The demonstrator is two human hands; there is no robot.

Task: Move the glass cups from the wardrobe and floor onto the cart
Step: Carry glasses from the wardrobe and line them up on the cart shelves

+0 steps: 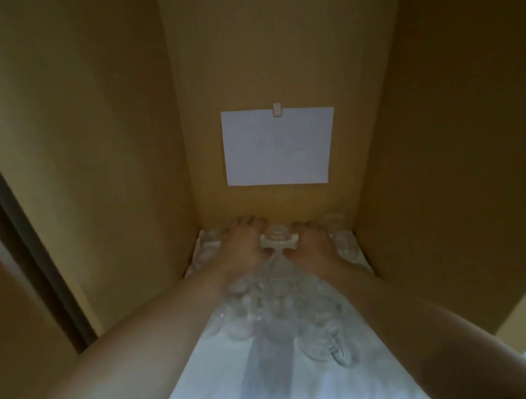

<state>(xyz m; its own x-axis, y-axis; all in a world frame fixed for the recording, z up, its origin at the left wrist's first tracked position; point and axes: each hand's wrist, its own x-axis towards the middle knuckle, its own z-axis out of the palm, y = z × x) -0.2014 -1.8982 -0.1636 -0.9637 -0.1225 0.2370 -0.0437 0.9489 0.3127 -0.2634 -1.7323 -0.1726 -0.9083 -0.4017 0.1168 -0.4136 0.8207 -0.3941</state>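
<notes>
Inside the wardrobe (109,148), smooth matt panels of yellow-brown board form the two side walls and the back, meeting at straight, square corners. A flat rectangular sheet of white paper (278,147) hangs on the back panel, held at its top edge by a small pale clip (277,109). The shelf is covered by a pale, glossy, slightly crinkled liner (226,385) that catches soft reflections. On it stand clear glass cups (280,311), rounded and thick-walled, clustered together in the middle of the shelf, their outlines blurred into one another; more of them sit at the back corners, one near the right wall (334,222). Both bare forearms reach deep into the compartment. The left hand (243,245) and the right hand (313,239) flank one glass cup (278,239) at the back, which shows a round ribbed top and a wider, notched clear flange. Each grip presses against a side of this cup, thumbs at its near edge and fingers curving round toward the back panel, so both hands hold it between them.
</notes>
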